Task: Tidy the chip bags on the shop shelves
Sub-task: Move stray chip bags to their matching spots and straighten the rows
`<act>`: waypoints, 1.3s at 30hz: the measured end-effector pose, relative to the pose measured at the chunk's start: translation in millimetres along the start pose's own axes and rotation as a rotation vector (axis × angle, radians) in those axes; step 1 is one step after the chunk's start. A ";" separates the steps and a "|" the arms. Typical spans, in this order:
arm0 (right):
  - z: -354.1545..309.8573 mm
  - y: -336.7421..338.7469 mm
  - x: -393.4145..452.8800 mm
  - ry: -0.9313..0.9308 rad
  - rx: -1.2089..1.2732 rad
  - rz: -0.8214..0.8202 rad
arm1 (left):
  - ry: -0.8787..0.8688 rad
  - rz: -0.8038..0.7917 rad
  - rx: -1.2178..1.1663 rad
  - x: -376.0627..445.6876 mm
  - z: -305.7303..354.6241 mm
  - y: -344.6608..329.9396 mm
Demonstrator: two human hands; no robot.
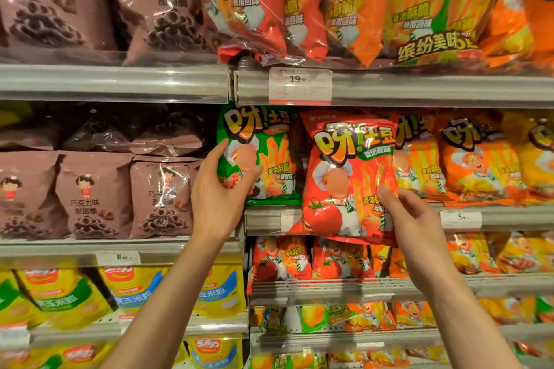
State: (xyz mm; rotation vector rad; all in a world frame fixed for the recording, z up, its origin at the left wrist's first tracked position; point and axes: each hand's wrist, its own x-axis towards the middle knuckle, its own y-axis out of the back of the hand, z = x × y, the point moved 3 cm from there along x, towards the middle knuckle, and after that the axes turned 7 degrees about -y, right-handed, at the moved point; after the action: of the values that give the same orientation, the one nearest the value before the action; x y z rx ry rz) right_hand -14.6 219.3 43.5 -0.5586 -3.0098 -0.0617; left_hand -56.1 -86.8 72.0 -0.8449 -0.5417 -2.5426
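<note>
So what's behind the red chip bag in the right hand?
Behind the red chip bag, an orange bag's edge and the shelf rail show; anything directly behind is covered.

1. I see shop shelving filling my whole view, with no wall, floor or window showing.
2. A grey shelf edge (114, 82) runs across the upper left, glossy with reflected light.
3. A second shelf edge (434, 90) continues to the right, carrying a white price tag (300, 85) marked 19.
4. Lower down, another price tag (461, 219) sits on a rail at the right.
5. A small label (118, 257) sits on the left rail below.
6. The lighting is bright, and it glares off the plastic strips.
</note>
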 end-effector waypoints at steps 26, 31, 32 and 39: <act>-21.6 -154.0 12.9 0.376 -0.359 0.080 | -0.044 -0.025 -0.017 -28.8 -9.2 111.2; -24.5 -139.8 4.6 0.661 -0.772 -0.161 | -0.038 -0.036 -0.024 -28.4 -14.9 110.1; -21.9 -136.2 6.6 0.681 -0.879 -0.242 | -0.034 -0.033 -0.026 -28.1 -16.0 109.7; -15.0 -130.2 17.6 0.772 -1.054 -0.204 | -0.024 -0.042 -0.053 -25.8 -15.7 101.6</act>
State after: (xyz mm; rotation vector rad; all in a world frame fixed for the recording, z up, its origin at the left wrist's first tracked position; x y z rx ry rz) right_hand -76.8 103.4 56.7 -0.1684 -2.0475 -1.5079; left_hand 4.9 -173.3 67.5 -0.8923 -0.5072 -2.5985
